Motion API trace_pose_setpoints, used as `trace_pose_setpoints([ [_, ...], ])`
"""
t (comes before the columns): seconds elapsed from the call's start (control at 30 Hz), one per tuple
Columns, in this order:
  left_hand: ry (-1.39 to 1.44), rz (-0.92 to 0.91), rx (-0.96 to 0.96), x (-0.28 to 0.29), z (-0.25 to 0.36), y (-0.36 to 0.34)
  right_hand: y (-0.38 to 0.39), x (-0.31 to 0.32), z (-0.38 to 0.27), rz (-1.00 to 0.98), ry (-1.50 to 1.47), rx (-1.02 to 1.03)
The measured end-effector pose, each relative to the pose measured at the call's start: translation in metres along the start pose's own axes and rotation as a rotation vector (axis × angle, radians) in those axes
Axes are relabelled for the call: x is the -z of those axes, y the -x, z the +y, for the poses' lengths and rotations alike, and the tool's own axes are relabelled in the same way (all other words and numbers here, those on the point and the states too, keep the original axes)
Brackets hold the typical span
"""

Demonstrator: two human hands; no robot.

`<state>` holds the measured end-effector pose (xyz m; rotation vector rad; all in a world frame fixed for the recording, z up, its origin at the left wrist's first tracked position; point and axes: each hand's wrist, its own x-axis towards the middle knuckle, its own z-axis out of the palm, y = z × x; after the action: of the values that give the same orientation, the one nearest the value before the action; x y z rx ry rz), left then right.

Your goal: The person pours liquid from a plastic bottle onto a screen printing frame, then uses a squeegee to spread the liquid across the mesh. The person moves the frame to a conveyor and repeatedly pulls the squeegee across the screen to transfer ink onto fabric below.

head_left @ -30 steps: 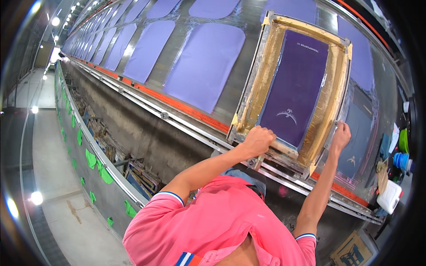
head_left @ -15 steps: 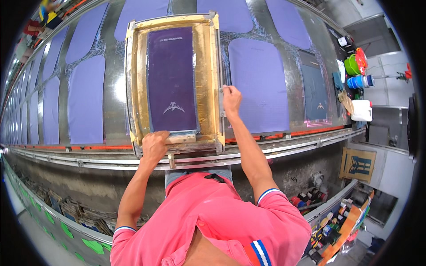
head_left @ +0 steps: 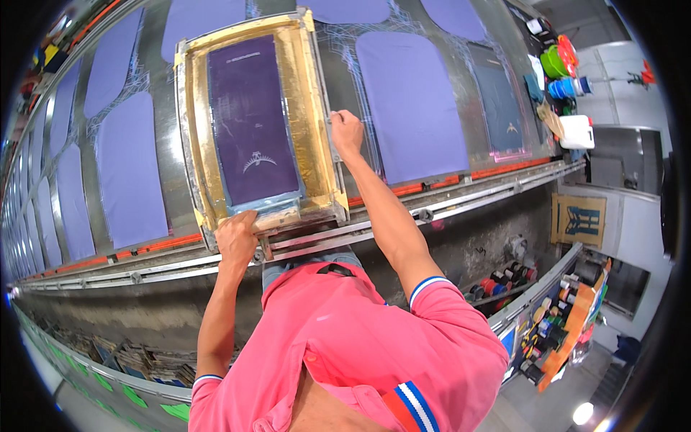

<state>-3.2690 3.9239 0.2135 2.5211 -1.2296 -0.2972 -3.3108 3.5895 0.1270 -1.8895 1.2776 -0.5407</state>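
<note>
A screen printing frame (head_left: 321, 137) with yellow-taped edges lies on the long table, its mesh window (head_left: 253, 119) dark purple with a pale winged motif near the close end. My left hand (head_left: 237, 237) is closed over its near edge, beside a wooden bar (head_left: 277, 220) that looks like a squeegee handle; the fingertips are partly hidden. On the frame's right side, my right hand (head_left: 347, 133) grips the metal side rail with curled fingers. Flat purple fabric panels lie either side, the nearest right one (head_left: 410, 108) close to my right hand.
Orange and metal rails (head_left: 403, 216) run along the table's near edge. Colourful tubs (head_left: 554, 61) and a white jug (head_left: 577, 132) stand at the far right end. Behind me on the right is a shelf (head_left: 568, 324) of containers. More purple panels (head_left: 133, 173) stretch left.
The view has turned and shifted, so the frame appears tilted and farther left. Both hands keep their places on it.
</note>
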Motion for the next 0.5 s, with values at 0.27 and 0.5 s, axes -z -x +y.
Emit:
trace_pose_setpoints([
  [0.27, -0.002, 0.05, -0.044, -0.026, -0.021, 0.008, -0.002, -0.011, -0.005, -0.005, 0.125, -0.068],
  [0.5, -0.048, 0.136, -0.066, -0.027, -0.055, -0.124, -0.001, -0.008, 0.009, 0.23, 0.375, 0.349],
])
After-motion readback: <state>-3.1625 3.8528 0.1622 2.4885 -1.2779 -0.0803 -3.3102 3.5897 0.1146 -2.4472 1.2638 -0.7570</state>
